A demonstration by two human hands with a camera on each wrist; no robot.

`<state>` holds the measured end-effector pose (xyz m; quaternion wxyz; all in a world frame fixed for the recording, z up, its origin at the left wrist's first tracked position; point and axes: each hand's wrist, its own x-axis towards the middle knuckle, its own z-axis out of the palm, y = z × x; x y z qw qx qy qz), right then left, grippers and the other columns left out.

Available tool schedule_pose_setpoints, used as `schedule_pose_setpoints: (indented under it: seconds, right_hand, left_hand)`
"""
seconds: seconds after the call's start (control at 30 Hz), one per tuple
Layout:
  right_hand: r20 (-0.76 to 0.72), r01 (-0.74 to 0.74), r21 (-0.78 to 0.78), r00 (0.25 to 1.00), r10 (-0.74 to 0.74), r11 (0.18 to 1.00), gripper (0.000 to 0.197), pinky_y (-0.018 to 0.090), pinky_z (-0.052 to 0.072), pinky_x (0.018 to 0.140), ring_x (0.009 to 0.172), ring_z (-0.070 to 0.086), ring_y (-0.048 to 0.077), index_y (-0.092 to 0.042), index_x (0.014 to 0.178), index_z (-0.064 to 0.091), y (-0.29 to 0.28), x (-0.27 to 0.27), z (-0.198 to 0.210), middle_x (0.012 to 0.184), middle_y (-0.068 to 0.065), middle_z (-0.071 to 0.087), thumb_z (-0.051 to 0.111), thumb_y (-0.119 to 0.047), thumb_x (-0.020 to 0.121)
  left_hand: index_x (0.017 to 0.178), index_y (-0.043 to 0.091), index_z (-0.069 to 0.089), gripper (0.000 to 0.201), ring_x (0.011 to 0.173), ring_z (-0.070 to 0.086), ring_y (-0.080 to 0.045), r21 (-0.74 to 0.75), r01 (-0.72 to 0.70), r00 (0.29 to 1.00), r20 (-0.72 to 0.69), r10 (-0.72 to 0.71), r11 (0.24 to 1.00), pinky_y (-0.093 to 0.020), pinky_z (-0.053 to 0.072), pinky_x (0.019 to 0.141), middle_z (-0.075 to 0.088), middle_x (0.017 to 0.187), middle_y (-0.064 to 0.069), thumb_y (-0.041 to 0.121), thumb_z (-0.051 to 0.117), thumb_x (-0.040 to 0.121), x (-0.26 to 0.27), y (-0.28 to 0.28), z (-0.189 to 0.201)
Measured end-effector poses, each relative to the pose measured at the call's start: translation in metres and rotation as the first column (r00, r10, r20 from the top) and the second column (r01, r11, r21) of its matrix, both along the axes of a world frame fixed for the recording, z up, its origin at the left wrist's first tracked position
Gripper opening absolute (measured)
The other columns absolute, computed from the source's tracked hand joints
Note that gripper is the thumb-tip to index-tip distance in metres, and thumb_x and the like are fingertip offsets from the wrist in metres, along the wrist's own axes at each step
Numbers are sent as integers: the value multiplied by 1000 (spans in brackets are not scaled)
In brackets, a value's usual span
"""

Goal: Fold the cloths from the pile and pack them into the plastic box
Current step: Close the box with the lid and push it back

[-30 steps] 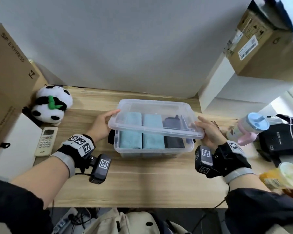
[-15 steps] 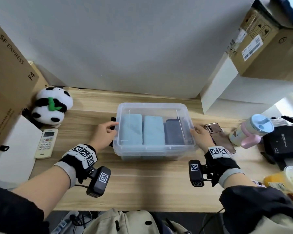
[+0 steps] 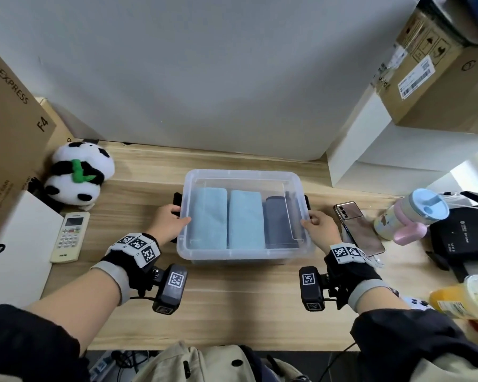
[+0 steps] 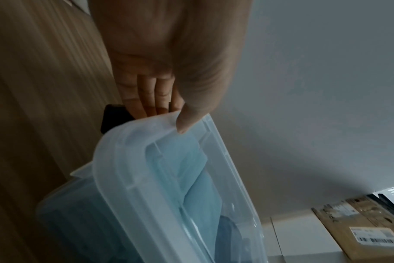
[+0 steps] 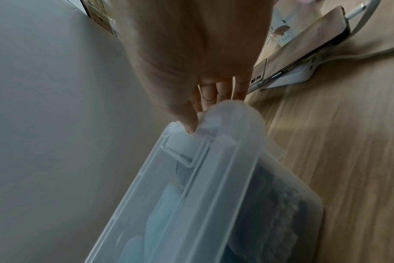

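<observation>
Sitting mid-desk (image 3: pixel 232 304), clear plastic box (image 3: pixel 243 257) with translucent lid (image 3: pixel 243 179) laid on top, lid edges lined up with box rim on all visible sides. Inside, three folded cloths side by side: two light blue cloths (image 3: pixel 209 216) at left and centre, one dark grey cloth (image 3: pixel 278 219) at right, packed touching one another. Left hand (image 3: pixel 167 223) gripping left lid edge, thumb on top, fingers curled under the rim beside a black latch (image 3: pixel 177 199); same pinch confirmed in left wrist view (image 4: pixel 169 71). Right hand (image 3: pixel 319 227) gripping right lid edge likewise, thumb over, fingers under, confirmed in right wrist view (image 5: pixel 191 53). Open desk surface in front of the box up to the near edge, and behind it up to the wall. Left side: remote control (image 3: pixel 69 237) and panda plush (image 3: pixel 80 175), both apart from the box, with a bare strip between. Right side tighter: phone (image 3: pixel 356 230) lying just beside the right hand, pastel cup (image 3: pixel 409 216) beyond it, black device (image 3: pixel 464 238) and yellow drink cup (image 3: pixel 464 296) near the right desk edge.
</observation>
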<state>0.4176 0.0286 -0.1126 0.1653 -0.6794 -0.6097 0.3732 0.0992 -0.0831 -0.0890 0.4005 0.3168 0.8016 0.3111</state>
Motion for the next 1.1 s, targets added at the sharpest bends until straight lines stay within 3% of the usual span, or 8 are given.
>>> schedule_pose_setpoints:
  seconds: [0.17,0.43,0.57,0.8,0.87,0.9,0.93,1.1]
  right_hand:
    - [-78,-29,-31,997,27,999,30,40,52,80,77,54,20,-6,116,55,-3,-35,-4,74,-5,49,61,-16,88]
    - [48,-211,-326,970,239,921,22,27,43,66,71,52,15,-17,77,50,33,-51,11,77,2,57,66,-30,85]
    - [-3,-127,-233,991,130,964,20,24,39,56,71,50,18,-13,91,54,66,-71,21,84,7,56,53,-33,92]
    - [-121,21,-244,991,-52,970,39,33,46,69,82,47,23,7,106,60,94,-95,10,89,12,49,50,-29,96]
    - [-122,75,-196,987,-100,978,46,39,51,77,80,45,23,17,101,58,97,-96,3,84,15,49,54,-28,94]
    - [-122,95,-183,985,-119,979,51,45,51,87,78,45,23,22,103,55,98,-95,0,81,18,49,56,-28,92]
    - [-131,109,-172,983,-132,979,53,47,49,92,77,45,23,23,103,54,98,-95,-2,78,24,50,58,-29,91]
    - [-115,117,-209,983,-143,971,42,29,38,64,72,41,23,5,71,60,98,-97,-3,63,9,42,60,-33,90]
  left_hand:
    - [114,1,52,29,87,52,-23,-22,-40,997,-69,38,999,-32,41,77,57,107,-19,12,59,89,-34,-7,0]
    - [107,5,54,32,73,55,-17,-211,128,988,-57,-143,969,-28,46,59,58,93,-9,19,69,82,-84,5,0]
    - [88,13,56,14,87,51,-20,-116,142,957,-237,-166,983,-27,39,77,52,94,-4,26,62,87,-87,34,6]
    - [52,16,26,47,63,26,-20,4,-9,972,-233,9,1000,-33,19,54,25,53,-4,23,54,89,-88,74,-4]
    - [56,6,30,46,79,25,-14,62,-62,983,-168,72,996,-32,31,58,42,54,-11,25,61,85,-92,78,-10]
    - [64,-5,32,50,85,26,-12,81,-78,985,-150,90,994,-31,37,64,51,105,-23,28,65,81,-95,79,-14]
    - [65,9,38,38,84,29,-12,83,-87,988,-124,97,993,-29,37,70,33,81,1,30,67,79,-96,79,-16]
    - [99,3,69,24,92,54,-15,137,-202,979,18,202,970,-24,41,87,59,92,-1,21,69,82,-96,78,-21]
